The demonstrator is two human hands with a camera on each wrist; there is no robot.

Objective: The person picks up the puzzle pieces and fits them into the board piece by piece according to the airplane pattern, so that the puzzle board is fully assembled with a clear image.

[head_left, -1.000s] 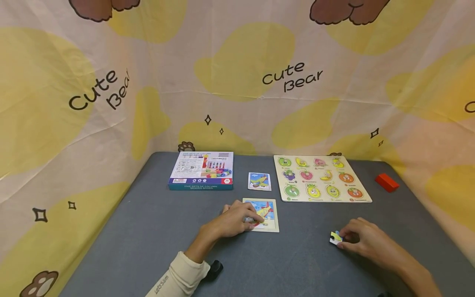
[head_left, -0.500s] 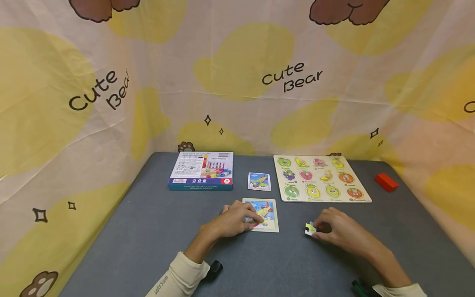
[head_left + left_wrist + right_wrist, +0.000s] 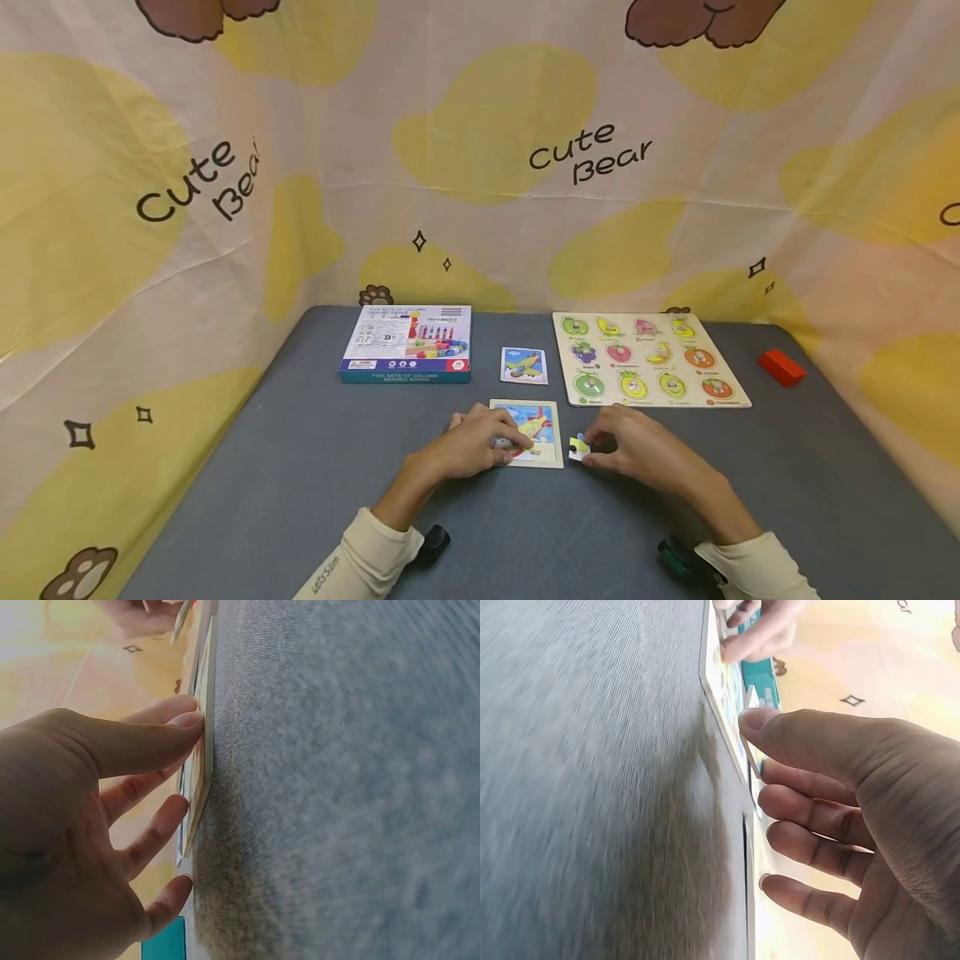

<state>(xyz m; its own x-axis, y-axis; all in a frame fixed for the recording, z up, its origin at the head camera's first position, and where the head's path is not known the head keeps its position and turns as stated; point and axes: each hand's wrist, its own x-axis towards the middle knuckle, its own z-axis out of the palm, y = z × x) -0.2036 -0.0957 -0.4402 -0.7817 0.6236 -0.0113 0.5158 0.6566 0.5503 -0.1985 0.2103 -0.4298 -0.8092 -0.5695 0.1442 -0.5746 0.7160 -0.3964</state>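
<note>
In the head view, a square puzzle board [image 3: 556, 457] with an airplane picture lies on the grey table. My left hand [image 3: 476, 443] rests on its left part, covering some of the picture. Seen from the left wrist, the thumb [image 3: 161, 746] and fingertips touch the board's surface while the other fingers spread loosely. My right hand [image 3: 637, 442] pinches a small puzzle piece [image 3: 577, 448] between thumb and index finger, just right of the board. From the right wrist, this thin piece [image 3: 751, 750] is tilted above the table, its other fingers loosely bent.
Behind the puzzle board lies an airplane picture card [image 3: 524, 367]. A boxed bead set [image 3: 406, 346] sits back left, a wooden fruit board [image 3: 651, 361] back right, and a red block [image 3: 782, 367] at the far right. Printed cloth [image 3: 480, 167] hangs around the table.
My right hand has carried the puzzle piece leftward, from the right side of the table to beside the board. The left hand has stayed on the board.
</note>
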